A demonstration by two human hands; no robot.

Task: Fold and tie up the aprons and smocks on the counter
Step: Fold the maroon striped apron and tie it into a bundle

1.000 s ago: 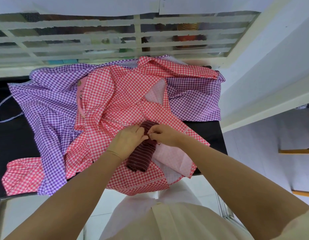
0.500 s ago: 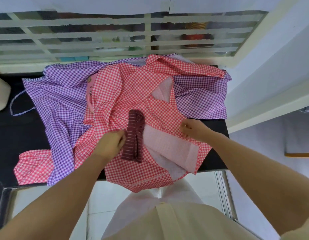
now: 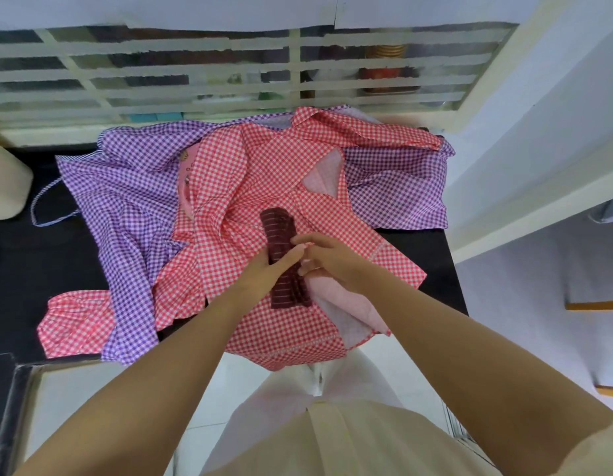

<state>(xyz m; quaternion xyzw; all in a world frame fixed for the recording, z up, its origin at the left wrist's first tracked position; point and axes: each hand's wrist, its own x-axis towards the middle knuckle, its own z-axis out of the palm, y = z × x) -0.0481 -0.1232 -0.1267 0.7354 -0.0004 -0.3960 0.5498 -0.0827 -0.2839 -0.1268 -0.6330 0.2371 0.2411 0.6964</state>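
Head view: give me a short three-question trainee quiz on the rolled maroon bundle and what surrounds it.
1. True or false: the dark maroon striped rolled cloth bundle lies directly on the black counter.
2. Where do the left hand and right hand meet? A on the bundle; B at opposite counter ends; C in the air.
3. Fill in: the red-and-white checked cotton smock hangs over the counter's ____ edge.
Key: 1 false, it lies on the smock; 2 A; 3 near.

Bare forearms (image 3: 167,365), short-sleeved cream top (image 3: 353,444), white lower garment (image 3: 281,403) with centre seam.
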